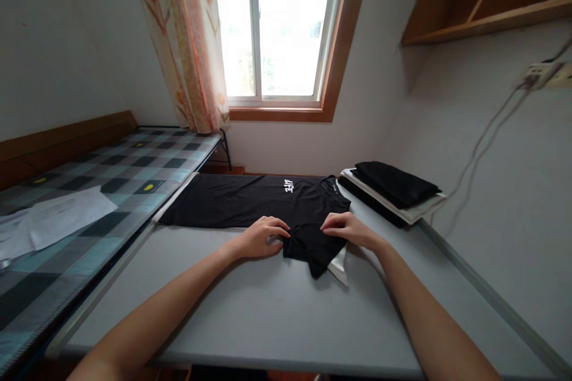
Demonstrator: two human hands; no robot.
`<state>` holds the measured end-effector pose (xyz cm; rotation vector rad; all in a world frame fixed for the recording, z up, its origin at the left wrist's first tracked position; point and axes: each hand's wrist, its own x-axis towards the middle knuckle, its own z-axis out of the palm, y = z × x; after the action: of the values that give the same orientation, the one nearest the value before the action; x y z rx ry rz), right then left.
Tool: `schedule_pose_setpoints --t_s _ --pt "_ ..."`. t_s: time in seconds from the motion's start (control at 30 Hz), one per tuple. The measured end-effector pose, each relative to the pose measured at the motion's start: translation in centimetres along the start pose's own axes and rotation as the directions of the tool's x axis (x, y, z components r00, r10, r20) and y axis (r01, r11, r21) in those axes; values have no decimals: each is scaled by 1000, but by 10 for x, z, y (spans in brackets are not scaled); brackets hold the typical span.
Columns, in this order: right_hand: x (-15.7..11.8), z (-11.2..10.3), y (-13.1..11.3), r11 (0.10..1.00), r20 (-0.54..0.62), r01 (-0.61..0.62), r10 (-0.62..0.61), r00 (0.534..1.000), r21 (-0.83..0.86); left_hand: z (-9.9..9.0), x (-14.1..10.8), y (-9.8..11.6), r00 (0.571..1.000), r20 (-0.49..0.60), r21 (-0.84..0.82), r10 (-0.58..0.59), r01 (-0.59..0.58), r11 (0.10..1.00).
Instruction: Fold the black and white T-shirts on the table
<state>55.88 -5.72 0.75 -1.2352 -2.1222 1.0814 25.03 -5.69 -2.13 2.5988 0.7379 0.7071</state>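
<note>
A black shirt (241, 199) with white "LIFE" lettering lies spread sideways on the grey table (277, 321), its collar to the right. Its near sleeve lies folded and rumpled toward me, and a white piece of cloth (339, 266) sticks out from under it. My left hand (263, 237) is at the left edge of the sleeve, fingers curled and pinching toward the fabric. On the sleeve's right side, near the collar, my right hand (342, 227) has its thumb and fingers pressed together on the black cloth.
Folded black and white clothes (397, 184) are stacked at the table's right, against the wall. To the left is a bed with a checkered sheet (111, 166) and papers (67, 217) on it. A window, a curtain and a wooden shelf (487, 21) are beyond.
</note>
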Motion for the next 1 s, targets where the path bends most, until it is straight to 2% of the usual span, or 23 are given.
schedule_pose_setpoints --t_s 0.13,0.23,0.3,0.4,0.47,0.57,0.67,0.77,0.87,1.0 --pt "-6 3 -14 999 228 1 9 974 -46 1 2 11 999 37 -35 -2 3 999" --pt "-6 9 -18 991 300 2 38 953 -131 4 3 9 1000 20 -83 -6 8 997" --pt "-5 12 -17 988 315 28 22 949 -153 7 4 5 1000 -24 -158 -4 0 987" --pt "-5 10 -13 997 314 19 6 949 -76 11 5 -3 991 -125 -345 -45 -1 939" --pt "-6 5 -11 999 263 -31 25 964 21 12 5 -7 979 -175 -435 -109 23 900" --pt "-10 -2 -12 991 175 -68 46 983 117 10 4 -10 964 -199 -478 -177 62 876" --pt "-11 0 -17 998 200 -34 22 980 57 8 4 -8 967 -189 -483 -170 59 873" --pt "-7 13 -19 994 284 3 27 958 -106 8 5 -5 978 -160 -470 -133 43 882" --pt "-3 25 -19 971 299 39 35 953 -238 8 6 -4 973 -166 -463 -159 66 884" --pt "-5 24 -21 987 292 22 25 956 -158 6 7 -2 944 -167 -484 -283 171 858"
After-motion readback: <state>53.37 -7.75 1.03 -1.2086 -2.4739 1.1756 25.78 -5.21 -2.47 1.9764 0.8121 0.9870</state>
